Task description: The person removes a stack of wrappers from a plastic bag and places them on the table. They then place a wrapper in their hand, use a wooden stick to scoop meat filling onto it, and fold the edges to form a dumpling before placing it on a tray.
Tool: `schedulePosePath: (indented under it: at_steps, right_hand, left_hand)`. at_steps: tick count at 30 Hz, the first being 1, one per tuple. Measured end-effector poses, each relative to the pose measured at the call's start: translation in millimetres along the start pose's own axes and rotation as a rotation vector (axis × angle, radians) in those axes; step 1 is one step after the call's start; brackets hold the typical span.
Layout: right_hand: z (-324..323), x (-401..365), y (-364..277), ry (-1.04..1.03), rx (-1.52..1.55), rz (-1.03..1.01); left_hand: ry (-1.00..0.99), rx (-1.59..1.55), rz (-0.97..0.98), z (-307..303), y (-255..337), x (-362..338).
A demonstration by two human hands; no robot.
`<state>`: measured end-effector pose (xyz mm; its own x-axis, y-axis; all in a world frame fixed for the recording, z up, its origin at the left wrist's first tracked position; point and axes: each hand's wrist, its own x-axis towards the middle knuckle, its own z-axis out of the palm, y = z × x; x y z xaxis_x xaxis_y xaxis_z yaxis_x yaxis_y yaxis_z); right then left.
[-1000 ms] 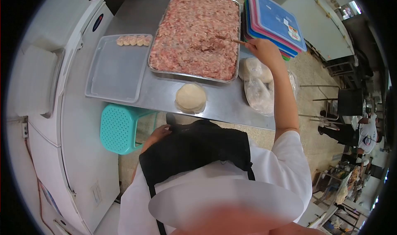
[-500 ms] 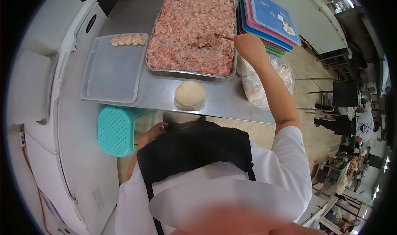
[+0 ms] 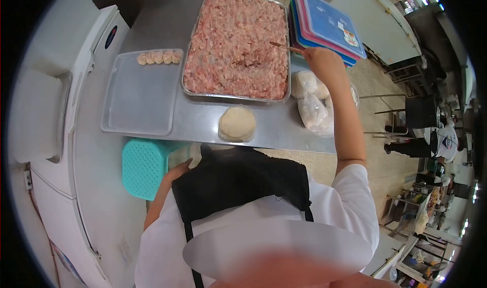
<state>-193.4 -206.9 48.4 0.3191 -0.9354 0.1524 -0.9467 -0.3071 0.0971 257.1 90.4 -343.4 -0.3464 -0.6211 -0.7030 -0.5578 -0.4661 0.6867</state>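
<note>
My right hand (image 3: 324, 62) is closed around a thin wooden spatula (image 3: 283, 46), whose tip reaches over the right side of a large metal tray (image 3: 237, 97) of ground meat (image 3: 236, 29). A shallow hollow shows in the meat's lower right part. My left hand (image 3: 178, 170) hangs low beside the apron, apart from the tabletop, its visible fingers stretched out and holding nothing. Between me and the meat lies a stack of round dumpling wrappers (image 3: 237, 123). Several small meat-filled dumplings (image 3: 158, 58) form a row along the far edge of a translucent plastic lid or tray (image 3: 139, 95).
Stacked colored plastic lids (image 3: 329, 22) stand at the back right, with plastic bags of pale contents (image 3: 314, 108) nearer me. A turquoise stool (image 3: 144, 169) is under the table's left front edge. A white freezer (image 3: 96, 151) borders the left. Another person (image 3: 446, 143) stands far right.
My right hand and the spatula have drawn slightly rightward, away from the hollow in the meat. My left hand has shifted slightly left and down. The whole view has tilted a little.
</note>
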Motion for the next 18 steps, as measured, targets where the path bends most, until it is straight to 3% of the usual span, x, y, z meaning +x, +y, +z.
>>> schedulePosePath:
  at_steps: [2, 4, 5, 7, 16, 18]
  right_hand:
    - [3, -1, 2, -0.007, 0.027, 0.022]
    - [8, -5, 2, 0.002, 0.039, 0.019]
    - [11, -7, 3, -0.003, 0.051, 0.023]
    - [16, -9, 5, -0.008, 0.073, 0.025]
    - [25, -23, 11, -0.031, 0.116, 0.02]
    - [30, -23, 15, -0.021, 0.144, 0.011]
  left_hand:
    - [0.013, 0.079, 0.054, 3, -42, 16]
    - [0.082, 0.122, 0.057, 5, -37, 15]
    - [0.067, -0.095, 0.152, 10, -33, 17]
    - [0.05, -0.156, 0.174, 10, -17, 20]
    - [0.005, -0.209, 0.228, 7, 24, 5]
    - [0.032, -0.085, 0.2, -1, 50, -15]
